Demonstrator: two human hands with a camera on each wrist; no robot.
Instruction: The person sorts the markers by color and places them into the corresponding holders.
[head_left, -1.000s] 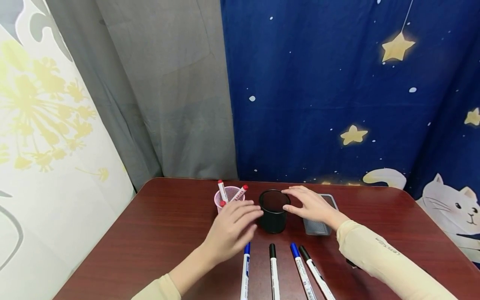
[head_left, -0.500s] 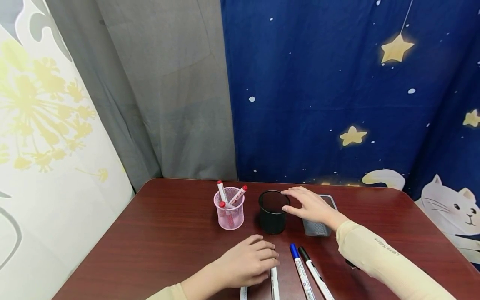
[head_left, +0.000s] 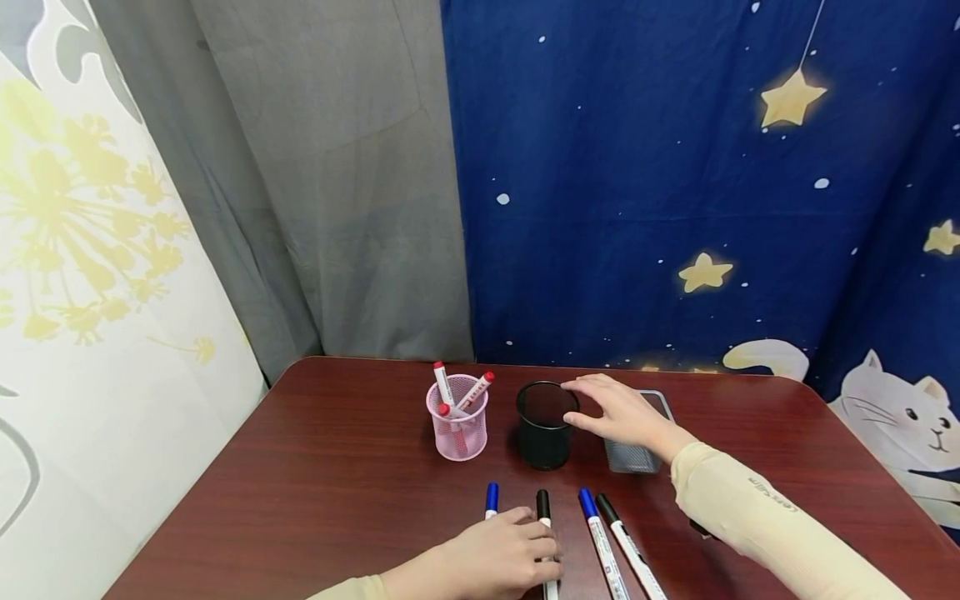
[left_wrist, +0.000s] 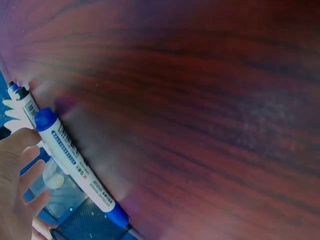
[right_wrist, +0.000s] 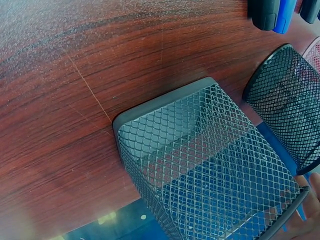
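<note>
My left hand [head_left: 498, 557] lies low over a black-capped whiteboard marker [head_left: 543, 505], its bent fingertips overlapping the white barrel. Under that hand, a blue-capped marker [head_left: 492, 498] is mostly hidden. In the left wrist view the fingers are spread beside the blue-capped marker [left_wrist: 82, 170], no finger wrapped around it. My right hand [head_left: 618, 412] reaches to the round black mesh pen cup [head_left: 545, 446], thumb and fingertips at its right rim. Another blue-capped marker [head_left: 603, 546] and black-capped marker [head_left: 633, 550] lie side by side on the right.
A pink mesh cup [head_left: 461, 437] holding red-capped markers stands left of the black cup. Behind the right hand stands a square grey mesh holder [head_left: 633, 457], large in the right wrist view. The dark red table [head_left: 337, 467] ends at curtains.
My left hand has come down from beside the pink cup toward the table's near side, uncovering that cup and moving over the left markers. The right hand stays at the black cup's rim.
</note>
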